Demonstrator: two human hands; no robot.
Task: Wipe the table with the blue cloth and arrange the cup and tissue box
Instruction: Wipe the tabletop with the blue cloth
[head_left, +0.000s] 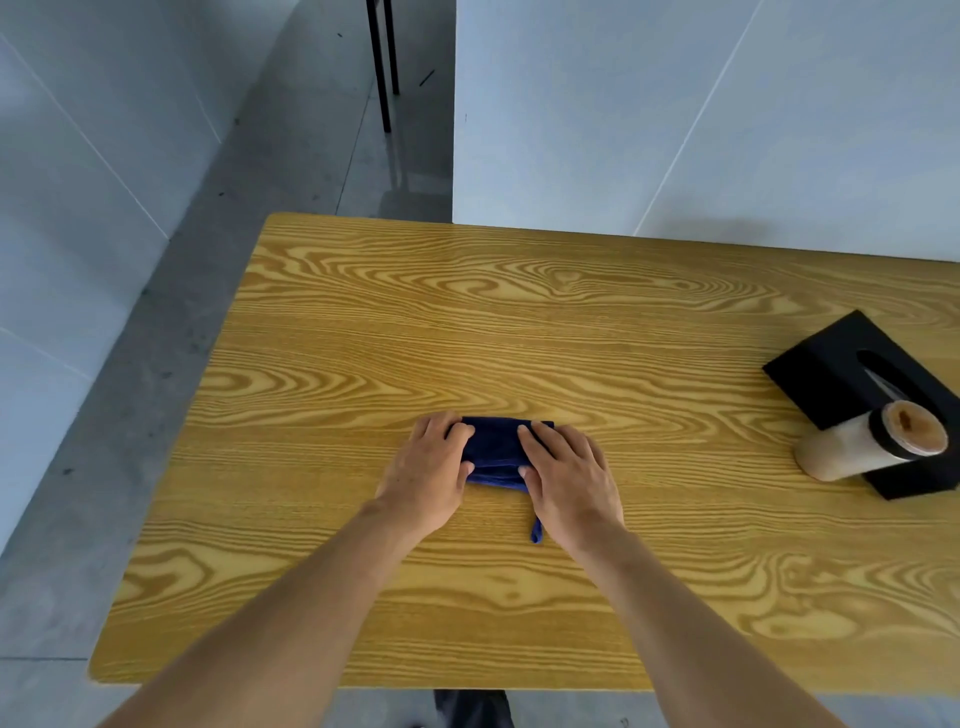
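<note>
Fingers of the left hand (434, 470) lie nearly flat and only slightly spread, curling over the left end of the blue cloth (496, 457); the thumb rests on its near edge. Fingers of the right hand (569, 475) are likewise extended, palm down, covering the cloth's right end. Neither hand pinches or lifts; both press the cloth onto the surface. Whether any fingertip is tucked under a fold cannot be determined from this angle.

The cloth is a compact, folded pad, lying in the middle of the wooden table (363, 338), somewhat toward the near edge. A narrow loop or tail of it trails out toward the person just beside the right wrist. Judgement: the two-handed flat hold suits either squaring up the fold or bearing down for a wiping stroke; a folded pad gives a firm, even face against the wood.

The forearms reach in from the near edge, roughly symmetrical about the cloth.

At the far right, well apart from the hands, the black tissue box (831, 364) sits askew to the table edges. The cup (872, 441) lies on its side, touching or overlapping the box's near corner, its open mouth turned rightward.

Judgement: the arranging step is not yet done, since the cup needs standing upright and the box needs squaring. The trailing tail could drag or snag during a stroke.
</note>
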